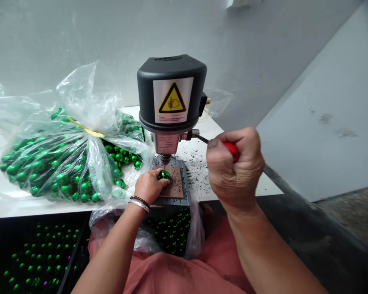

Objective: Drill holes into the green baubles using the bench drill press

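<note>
A shiny green ball (164, 174) rests on the brown board (175, 185) of a small bench drill press (171, 94). My left hand (149, 185) pinches the ball from its left side, under the drill bit (164, 165), which reaches down to the ball's top. On the right, my right hand (234, 167) is wrapped round the red knob (232, 151) of the press's feed lever (201, 139). Most of the knob is hidden by my fingers. Dark shavings lie on the board and around the press base (185, 196).
A tied clear plastic bag (93, 110) full of green balls covers the left of the white table (6, 210). Loose green balls (118, 156) spill beside the press. Below the table edge, more green balls sit in an open bag (168, 232) at my lap and in a dark container (46, 257).
</note>
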Demonstrator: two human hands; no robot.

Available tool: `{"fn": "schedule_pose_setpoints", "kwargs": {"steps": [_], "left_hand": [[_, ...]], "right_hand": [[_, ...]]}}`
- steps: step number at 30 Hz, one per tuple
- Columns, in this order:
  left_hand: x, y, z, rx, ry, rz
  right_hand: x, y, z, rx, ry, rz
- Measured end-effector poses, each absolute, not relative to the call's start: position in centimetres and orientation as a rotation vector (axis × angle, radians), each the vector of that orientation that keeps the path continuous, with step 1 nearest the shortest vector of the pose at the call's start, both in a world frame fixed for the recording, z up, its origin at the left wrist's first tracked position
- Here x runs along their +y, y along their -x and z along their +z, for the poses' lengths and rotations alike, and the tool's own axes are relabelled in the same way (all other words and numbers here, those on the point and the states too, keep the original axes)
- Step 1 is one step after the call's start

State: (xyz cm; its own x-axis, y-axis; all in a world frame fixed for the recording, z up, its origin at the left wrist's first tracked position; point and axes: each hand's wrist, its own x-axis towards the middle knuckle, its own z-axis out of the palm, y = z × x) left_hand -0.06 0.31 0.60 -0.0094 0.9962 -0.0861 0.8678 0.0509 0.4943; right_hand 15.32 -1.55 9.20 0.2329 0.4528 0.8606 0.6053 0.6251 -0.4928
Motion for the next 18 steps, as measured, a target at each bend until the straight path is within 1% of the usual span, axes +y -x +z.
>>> {"fn": "schedule_pose_setpoints", "kwargs": {"steps": [7, 18], "left_hand": [[0.0, -0.1, 0.7, 1.952, -1.894, 0.392], [-0.1, 0.0, 0.9, 1.920, -1.883, 0.431]], "right_hand": [[-2.0, -15.3, 7.7, -1.407, 0.986, -0.224], [-1.9, -14.7, 5.1, -1.355, 0.931, -0.181]]}}
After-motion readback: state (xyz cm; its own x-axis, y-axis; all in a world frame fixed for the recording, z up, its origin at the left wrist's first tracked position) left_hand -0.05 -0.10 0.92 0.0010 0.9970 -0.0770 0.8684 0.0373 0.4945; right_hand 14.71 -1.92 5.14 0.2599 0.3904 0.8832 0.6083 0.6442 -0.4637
